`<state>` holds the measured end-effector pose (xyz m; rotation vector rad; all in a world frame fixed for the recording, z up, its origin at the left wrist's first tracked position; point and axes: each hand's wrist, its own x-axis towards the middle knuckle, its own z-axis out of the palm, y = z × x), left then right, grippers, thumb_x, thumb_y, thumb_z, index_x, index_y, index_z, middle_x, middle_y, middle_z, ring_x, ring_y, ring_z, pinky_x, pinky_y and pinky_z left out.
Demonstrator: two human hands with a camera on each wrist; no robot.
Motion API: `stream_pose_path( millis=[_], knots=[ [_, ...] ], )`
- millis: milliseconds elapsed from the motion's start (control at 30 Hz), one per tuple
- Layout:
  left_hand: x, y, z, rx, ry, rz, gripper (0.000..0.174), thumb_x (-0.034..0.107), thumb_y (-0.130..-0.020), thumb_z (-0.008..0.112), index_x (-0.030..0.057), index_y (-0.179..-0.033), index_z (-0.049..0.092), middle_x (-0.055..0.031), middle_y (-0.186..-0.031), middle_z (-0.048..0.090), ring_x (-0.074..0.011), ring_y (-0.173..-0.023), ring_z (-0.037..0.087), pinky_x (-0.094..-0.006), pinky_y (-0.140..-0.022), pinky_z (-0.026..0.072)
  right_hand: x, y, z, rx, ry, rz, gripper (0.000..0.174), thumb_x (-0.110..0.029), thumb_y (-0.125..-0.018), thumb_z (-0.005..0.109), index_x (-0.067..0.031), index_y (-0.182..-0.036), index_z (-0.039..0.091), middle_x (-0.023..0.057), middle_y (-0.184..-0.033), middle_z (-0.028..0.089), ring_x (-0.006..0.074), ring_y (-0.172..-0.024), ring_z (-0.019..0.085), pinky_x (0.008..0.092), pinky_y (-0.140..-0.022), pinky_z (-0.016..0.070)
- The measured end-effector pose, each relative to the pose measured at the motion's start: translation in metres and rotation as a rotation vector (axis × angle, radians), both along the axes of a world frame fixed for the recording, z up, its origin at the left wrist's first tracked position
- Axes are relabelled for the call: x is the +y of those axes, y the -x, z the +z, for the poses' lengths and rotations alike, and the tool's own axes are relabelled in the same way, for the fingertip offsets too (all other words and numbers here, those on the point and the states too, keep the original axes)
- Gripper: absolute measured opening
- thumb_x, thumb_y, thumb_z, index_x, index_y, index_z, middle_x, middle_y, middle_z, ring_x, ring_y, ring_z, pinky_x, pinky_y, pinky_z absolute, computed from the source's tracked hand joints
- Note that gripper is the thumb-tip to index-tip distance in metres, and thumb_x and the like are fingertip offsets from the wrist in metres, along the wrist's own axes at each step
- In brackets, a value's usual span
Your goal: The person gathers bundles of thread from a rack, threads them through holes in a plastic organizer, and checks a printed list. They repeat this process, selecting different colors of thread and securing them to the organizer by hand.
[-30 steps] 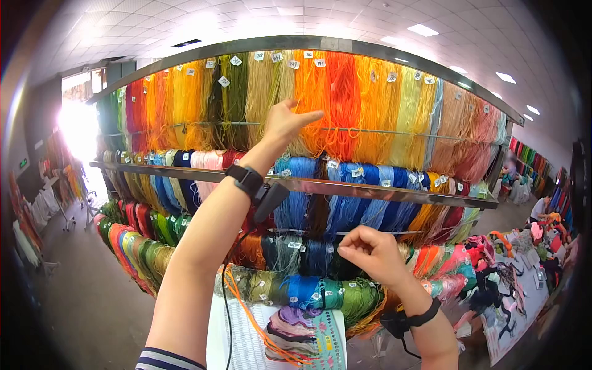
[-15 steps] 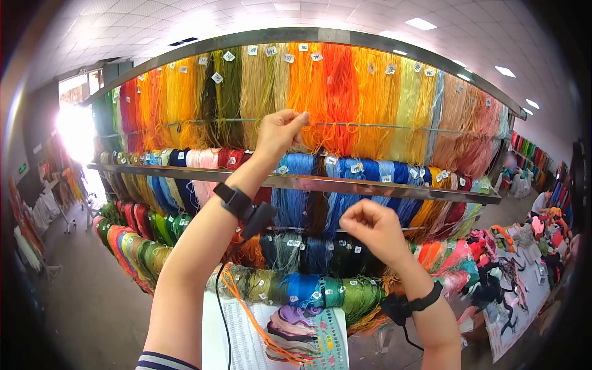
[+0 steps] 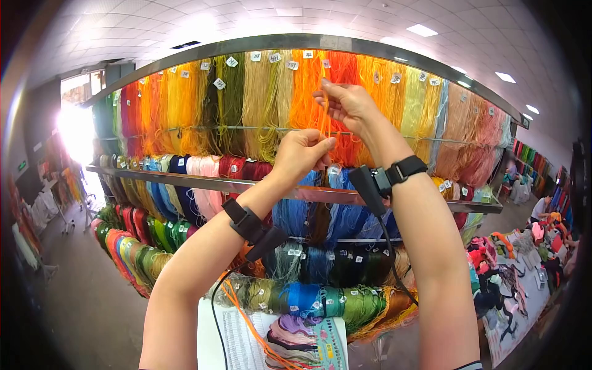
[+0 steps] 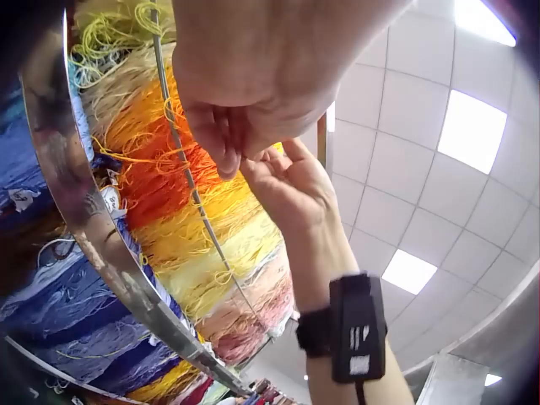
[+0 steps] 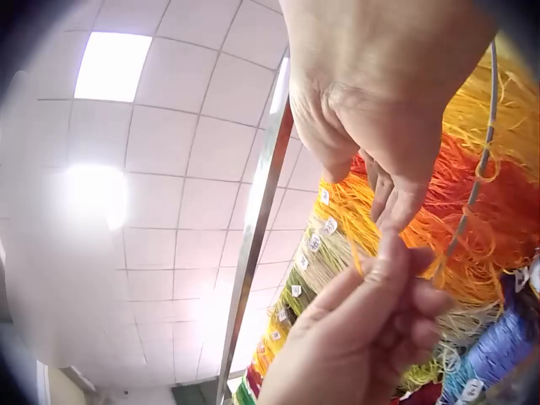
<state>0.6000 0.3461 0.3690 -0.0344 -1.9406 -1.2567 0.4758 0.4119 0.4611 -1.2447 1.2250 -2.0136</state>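
Note:
My left hand (image 3: 300, 157) pinches the lower part of an orange strand (image 3: 325, 110) in front of the top row. Above and to the right, my right hand (image 3: 351, 106) has thumb and fingertips together at the strand's upper part. Behind them hang orange skeins (image 3: 305, 92) and red-orange skeins (image 3: 342, 68) with paper number tags. In the right wrist view my left hand (image 5: 354, 329) holds the strand just below my right hand (image 5: 380, 93). The left wrist view has my left hand (image 4: 253, 67) close against my right hand (image 4: 295, 190).
A metal rail (image 3: 296, 190) crosses below the hands, with blue skeins (image 3: 290, 216) under it. Lower down lie a white sheet (image 3: 237, 333) and a colour card with thread samples (image 3: 330, 345). A table (image 3: 524, 308) with loose yarn stands at the right, a person (image 3: 540, 208) beyond it.
My right hand has risen from the lower rows to the orange and red skeins. My left hand has moved down and slightly right; an orange strand now runs between the hands.

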Motion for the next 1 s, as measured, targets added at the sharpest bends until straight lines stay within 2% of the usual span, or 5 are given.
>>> stream_pose_path(
  millis=[67,300,500,700,1000],
  knots=[
    [-0.002,0.000,0.000,-0.004,0.015,0.009,0.025,0.027,-0.094,0.059,0.0043,-0.087,0.066,-0.0033,-0.066,0.065,-0.0061,-0.053,0.056,-0.0196,-0.050,0.0434,-0.012,0.006,0.003,0.117,0.045,-0.042,0.021,-0.012,-0.091,0.063,0.0036,-0.104,0.060,0.0142,-0.089,0.068,0.0185,-0.080,0.069,0.0268,-0.073,0.0591],
    [-0.007,-0.013,-0.003,0.005,-0.149,-0.074,0.036,0.032,-0.098,0.050,0.0013,-0.113,0.061,-0.0064,-0.076,0.069,-0.0090,-0.055,0.060,-0.0202,-0.050,0.0455,-0.009,0.002,-0.008,0.056,0.125,-0.046,0.024,-0.012,-0.090,0.064,0.0063,-0.105,0.057,0.0181,-0.094,0.067,0.0224,-0.079,0.069,0.0283,-0.066,0.0592],
    [0.000,-0.013,-0.001,-0.005,-0.131,0.065,0.033,0.029,-0.093,0.054,0.0010,-0.104,0.067,-0.0083,-0.093,0.071,-0.0134,-0.067,0.069,-0.0204,-0.048,0.0453,-0.005,0.003,-0.008,0.038,0.107,-0.026,0.026,-0.012,-0.092,0.061,0.0052,-0.110,0.052,0.0206,-0.103,0.065,0.0249,-0.089,0.068,0.0286,-0.076,0.0597],
    [-0.004,-0.016,-0.001,0.050,-0.236,0.150,0.031,0.029,-0.092,0.056,0.0030,-0.104,0.069,-0.0076,-0.107,0.068,-0.0153,-0.071,0.070,-0.0205,-0.050,0.0457,-0.002,0.013,-0.010,-0.035,0.234,-0.091,0.010,-0.005,-0.091,0.059,-0.0009,-0.099,0.055,0.0158,-0.092,0.066,0.0175,-0.078,0.065,0.0253,-0.065,0.0562],
    [0.006,-0.116,-0.015,0.032,-0.115,0.161,0.032,0.019,-0.095,0.049,-0.0002,-0.118,0.060,-0.0094,-0.099,0.070,-0.0111,-0.069,0.066,-0.0186,-0.055,0.0474,0.107,-0.025,-0.093,0.030,0.149,0.069,0.010,-0.016,-0.095,0.056,-0.0061,-0.094,0.054,-0.0030,-0.064,0.046,0.0044,-0.050,0.035,0.0203,-0.046,0.0271]
  ],
)
